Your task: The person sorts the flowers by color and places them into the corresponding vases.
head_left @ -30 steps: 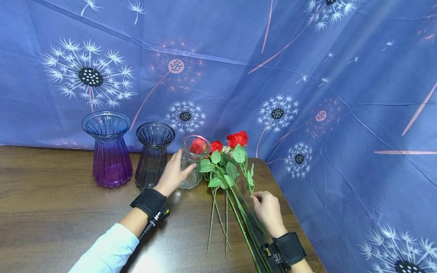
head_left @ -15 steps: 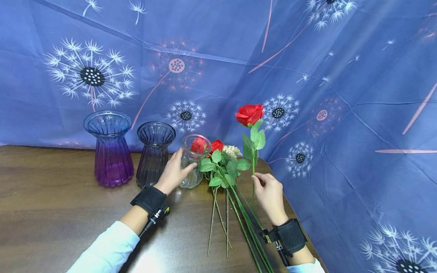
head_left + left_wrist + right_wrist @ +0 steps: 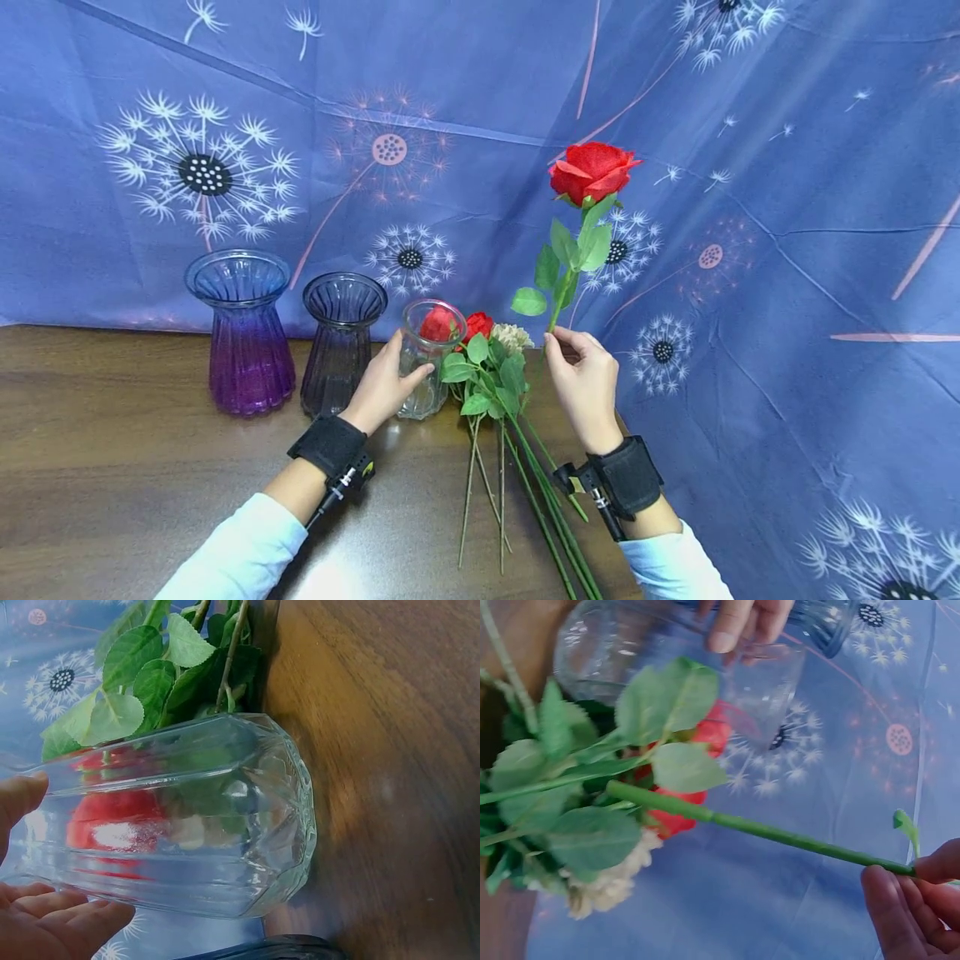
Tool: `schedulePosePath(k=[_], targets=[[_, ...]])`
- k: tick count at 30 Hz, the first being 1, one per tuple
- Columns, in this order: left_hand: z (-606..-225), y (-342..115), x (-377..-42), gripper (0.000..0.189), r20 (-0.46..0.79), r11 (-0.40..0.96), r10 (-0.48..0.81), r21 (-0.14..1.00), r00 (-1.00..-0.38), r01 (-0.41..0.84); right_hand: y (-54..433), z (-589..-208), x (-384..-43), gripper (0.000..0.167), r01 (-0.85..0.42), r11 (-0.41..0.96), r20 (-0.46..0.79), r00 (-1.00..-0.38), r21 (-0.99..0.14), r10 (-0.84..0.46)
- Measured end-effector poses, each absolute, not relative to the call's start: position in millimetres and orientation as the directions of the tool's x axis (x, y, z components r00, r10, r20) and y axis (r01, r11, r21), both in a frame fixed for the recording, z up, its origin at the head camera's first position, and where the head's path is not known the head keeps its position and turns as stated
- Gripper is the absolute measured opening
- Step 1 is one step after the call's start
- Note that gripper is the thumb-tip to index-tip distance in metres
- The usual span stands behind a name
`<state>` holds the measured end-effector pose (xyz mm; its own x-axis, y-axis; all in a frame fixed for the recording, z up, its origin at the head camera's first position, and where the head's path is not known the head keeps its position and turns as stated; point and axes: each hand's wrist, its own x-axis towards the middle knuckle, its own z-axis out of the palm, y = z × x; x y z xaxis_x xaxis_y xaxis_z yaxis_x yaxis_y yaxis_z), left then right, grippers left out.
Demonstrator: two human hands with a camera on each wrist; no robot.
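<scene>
With thumb and fingertips, my right hand (image 3: 585,387) pinches the green stem of a red artificial rose (image 3: 594,172), holding it up above the table. In the right wrist view the rose stem (image 3: 795,838) runs from the fingers to a cut end near the other leaves. My left hand (image 3: 381,388) holds a clear glass vase (image 3: 424,401) around its neck, thumb on one side and fingers on the other. The vase (image 3: 195,817) stands upright on the table; red blooms show through its glass in the left wrist view.
A dark grey glass vase (image 3: 335,367) and a blue-purple glass vase (image 3: 250,362) stand left of the clear one. Several flowers lie to its right, among them a red rose (image 3: 477,327) and a cream flower (image 3: 513,337). A blue dandelion-print cloth (image 3: 480,183) hangs behind the wooden table (image 3: 112,467).
My right hand has risen with the rose, lifting it off the other flowers and up against the cloth. My left hand stays at the clear vase.
</scene>
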<state>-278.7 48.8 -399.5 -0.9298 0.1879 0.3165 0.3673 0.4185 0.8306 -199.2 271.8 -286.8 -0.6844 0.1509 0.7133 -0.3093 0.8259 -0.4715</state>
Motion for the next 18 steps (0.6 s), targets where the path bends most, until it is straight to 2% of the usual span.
schedulePosePath(k=[18], targets=[[-401.1,48.6,-278.5,0.075,0.313,0.428,0.191,0.826,-0.930,0.366,228.3,-242.2,-233.1,0.019,-0.486,0.668,0.758,-0.626,-0.563,0.182]])
